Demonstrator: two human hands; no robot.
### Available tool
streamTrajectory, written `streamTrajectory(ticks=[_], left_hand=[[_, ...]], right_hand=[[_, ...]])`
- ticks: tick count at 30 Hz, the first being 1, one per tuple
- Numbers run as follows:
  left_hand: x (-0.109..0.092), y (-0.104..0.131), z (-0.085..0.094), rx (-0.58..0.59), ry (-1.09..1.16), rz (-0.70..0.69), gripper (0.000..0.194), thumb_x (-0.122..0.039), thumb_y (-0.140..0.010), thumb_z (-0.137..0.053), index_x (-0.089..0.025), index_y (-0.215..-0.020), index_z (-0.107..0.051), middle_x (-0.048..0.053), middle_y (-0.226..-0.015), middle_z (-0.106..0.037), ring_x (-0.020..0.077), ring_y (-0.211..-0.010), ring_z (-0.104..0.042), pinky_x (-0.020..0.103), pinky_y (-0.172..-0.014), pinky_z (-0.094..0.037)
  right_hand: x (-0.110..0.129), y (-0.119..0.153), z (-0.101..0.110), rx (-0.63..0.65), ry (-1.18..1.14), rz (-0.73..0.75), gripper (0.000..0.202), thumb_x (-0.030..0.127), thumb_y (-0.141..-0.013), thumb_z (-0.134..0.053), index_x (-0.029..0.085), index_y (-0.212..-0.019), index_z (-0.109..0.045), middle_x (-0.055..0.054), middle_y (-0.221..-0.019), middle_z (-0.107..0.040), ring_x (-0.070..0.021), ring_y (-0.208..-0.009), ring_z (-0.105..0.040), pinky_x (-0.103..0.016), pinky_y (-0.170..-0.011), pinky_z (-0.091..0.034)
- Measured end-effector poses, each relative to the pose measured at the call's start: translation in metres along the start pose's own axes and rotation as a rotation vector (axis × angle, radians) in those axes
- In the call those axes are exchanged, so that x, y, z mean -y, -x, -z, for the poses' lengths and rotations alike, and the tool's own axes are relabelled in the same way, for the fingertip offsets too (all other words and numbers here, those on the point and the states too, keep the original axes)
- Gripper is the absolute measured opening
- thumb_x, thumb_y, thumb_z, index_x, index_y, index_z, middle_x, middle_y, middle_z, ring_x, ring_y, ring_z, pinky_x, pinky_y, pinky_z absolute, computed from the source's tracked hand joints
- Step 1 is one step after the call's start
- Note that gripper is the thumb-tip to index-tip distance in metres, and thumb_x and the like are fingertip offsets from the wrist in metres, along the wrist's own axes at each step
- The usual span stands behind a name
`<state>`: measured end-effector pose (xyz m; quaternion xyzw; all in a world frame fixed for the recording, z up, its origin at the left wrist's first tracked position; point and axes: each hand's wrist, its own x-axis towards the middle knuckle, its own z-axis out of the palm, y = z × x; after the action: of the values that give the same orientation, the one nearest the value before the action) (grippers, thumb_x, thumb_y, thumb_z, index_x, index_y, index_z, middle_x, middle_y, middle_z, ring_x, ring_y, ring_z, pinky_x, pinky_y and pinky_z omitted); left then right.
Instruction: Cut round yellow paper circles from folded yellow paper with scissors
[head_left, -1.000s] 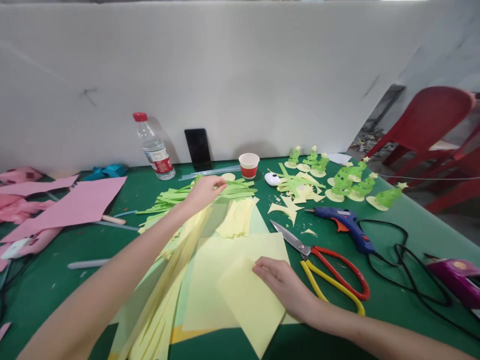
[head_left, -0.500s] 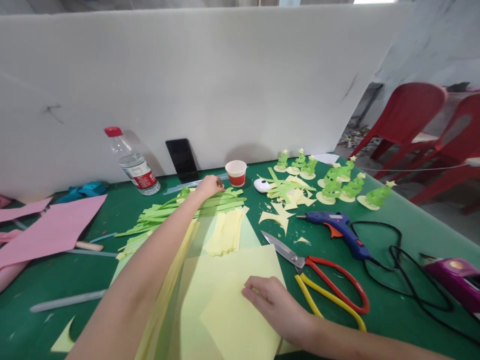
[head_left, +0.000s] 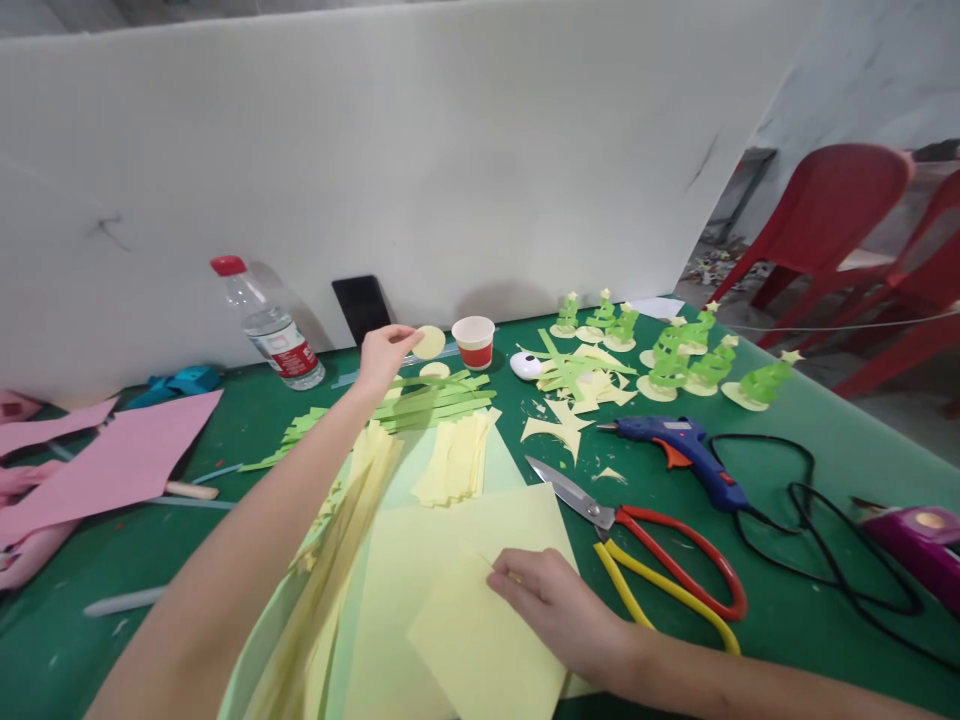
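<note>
My left hand (head_left: 388, 352) pinches a pale yellow paper circle (head_left: 430, 342) by its edge, raised above the heap of green paper strips (head_left: 450, 398). A second paper circle (head_left: 434, 370) lies just below it. Over the large yellow paper sheets (head_left: 420, 545) my right hand (head_left: 544, 600) has its thumb and fingers pinched together. Something thin and pale shows at those fingertips, too small to name. Yellow paper strips (head_left: 452, 460) lie in a bundle beyond the sheets. Scissors (head_left: 600, 515) with red and yellow handles rest open, right of the sheets.
A blue glue gun (head_left: 679, 440) with a black cord lies at right, near several green spiral paper trees (head_left: 664, 365). A paper cup (head_left: 474, 345), phone (head_left: 362, 308) and water bottle (head_left: 277, 335) stand along the white board. Pink sheets (head_left: 112, 455) lie at left.
My left hand has lifted from the green strips, up and to the left, and now shows a yellow paper circle in its fingers. My right hand has stayed about where it was.
</note>
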<state>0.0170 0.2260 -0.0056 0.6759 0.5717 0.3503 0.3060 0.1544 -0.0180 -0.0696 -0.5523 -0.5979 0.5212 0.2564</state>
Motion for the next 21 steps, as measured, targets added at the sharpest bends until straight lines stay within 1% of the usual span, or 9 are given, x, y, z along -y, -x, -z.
streamTrajectory(ticks=[3, 8, 10, 11, 12, 14, 16, 18, 21], left_hand=[[-0.018, 0.041, 0.018, 0.045, 0.160, -0.014, 0.026, -0.030, -0.086, -0.052, -0.013, -0.106, -0.054, 0.007, -0.104, -0.057, 0.0190, -0.087, -0.058, 0.038, -0.074, -0.050], [-0.039, 0.134, 0.044, 0.194, 0.286, 0.005, 0.018, -0.035, -0.071, -0.065, -0.018, -0.066, -0.061, -0.002, -0.064, -0.059, 0.0123, -0.060, -0.056, 0.023, -0.058, -0.046], [-0.041, 0.163, 0.048, 0.249, 0.297, 0.000, 0.018, -0.034, -0.068, -0.066, -0.019, -0.058, -0.060, 0.000, -0.070, -0.062, 0.0139, -0.068, -0.058, 0.022, -0.060, -0.046], [-0.041, 0.174, 0.048, 0.275, 0.296, -0.014, 0.018, -0.031, -0.067, -0.067, -0.019, -0.056, -0.060, 0.001, -0.081, -0.063, 0.0161, -0.080, -0.058, 0.021, -0.064, -0.045], [-0.041, 0.182, 0.048, 0.299, 0.280, -0.033, 0.016, -0.030, -0.068, -0.066, -0.020, -0.057, -0.060, 0.001, -0.090, -0.062, 0.0170, -0.089, -0.057, 0.021, -0.068, -0.045], [-0.042, 0.192, 0.047, 0.300, 0.282, -0.033, 0.014, -0.029, -0.070, -0.064, -0.021, -0.059, -0.060, 0.001, -0.094, -0.062, 0.0155, -0.089, -0.056, 0.019, -0.066, -0.045], [-0.044, 0.197, 0.045, 0.270, 0.272, 0.015, 0.013, -0.030, -0.070, -0.063, -0.021, -0.062, -0.058, -0.001, -0.076, -0.062, 0.0115, -0.069, -0.057, 0.018, -0.056, -0.043], [-0.048, 0.199, 0.045, 0.237, 0.245, 0.051, 0.013, -0.030, -0.070, -0.064, -0.021, -0.065, -0.056, -0.005, -0.057, -0.054, 0.0082, -0.050, -0.049, 0.017, -0.046, -0.038], [-0.056, 0.202, 0.045, 0.192, 0.235, 0.014, 0.013, -0.029, -0.068, -0.066, -0.021, -0.068, -0.056, -0.007, -0.052, -0.049, 0.0069, -0.045, -0.043, 0.016, -0.041, -0.034]], right_hand=[[0.000, 0.000, 0.001, -0.029, -0.043, 0.027, 0.029, 0.030, -0.085, -0.040, 0.018, -0.059, -0.039, 0.005, -0.056, -0.037, -0.0106, -0.053, -0.037, -0.025, -0.054, -0.031], [0.014, 0.001, 0.013, -0.132, -0.135, 0.052, 0.031, 0.042, -0.082, -0.033, 0.020, -0.061, -0.035, 0.003, -0.057, -0.035, -0.0123, -0.054, -0.034, -0.025, -0.050, -0.027], [0.025, 0.005, 0.020, -0.166, -0.171, 0.070, 0.034, 0.048, -0.081, -0.034, 0.020, -0.064, -0.039, 0.003, -0.058, -0.035, -0.0118, -0.053, -0.033, -0.024, -0.047, -0.025], [0.031, 0.007, 0.024, -0.177, -0.187, 0.079, 0.034, 0.050, -0.081, -0.035, 0.020, -0.066, -0.040, 0.003, -0.059, -0.035, -0.0114, -0.052, -0.032, -0.023, -0.046, -0.025], [0.037, 0.010, 0.027, -0.188, -0.201, 0.086, 0.035, 0.051, -0.081, -0.036, 0.020, -0.067, -0.041, 0.003, -0.058, -0.035, -0.0109, -0.051, -0.031, -0.023, -0.045, -0.024], [0.049, 0.018, 0.031, -0.201, -0.229, 0.093, 0.035, 0.052, -0.081, -0.037, 0.020, -0.068, -0.042, 0.004, -0.057, -0.034, -0.0101, -0.049, -0.030, -0.022, -0.043, -0.024], [0.057, 0.026, 0.034, -0.211, -0.250, 0.098, 0.034, 0.052, -0.082, -0.038, 0.021, -0.067, -0.041, 0.004, -0.057, -0.034, -0.0096, -0.048, -0.031, -0.020, -0.041, -0.026], [0.064, 0.031, 0.036, -0.178, -0.314, 0.100, 0.030, 0.048, -0.082, -0.042, 0.021, -0.069, -0.042, 0.004, -0.059, -0.039, -0.0097, -0.050, -0.038, -0.019, -0.044, -0.034], [0.073, 0.033, 0.039, -0.031, -0.460, 0.095, 0.018, 0.039, -0.076, -0.054, 0.022, -0.080, -0.049, 0.001, -0.071, -0.053, -0.0113, -0.063, -0.051, -0.021, -0.059, -0.046]])
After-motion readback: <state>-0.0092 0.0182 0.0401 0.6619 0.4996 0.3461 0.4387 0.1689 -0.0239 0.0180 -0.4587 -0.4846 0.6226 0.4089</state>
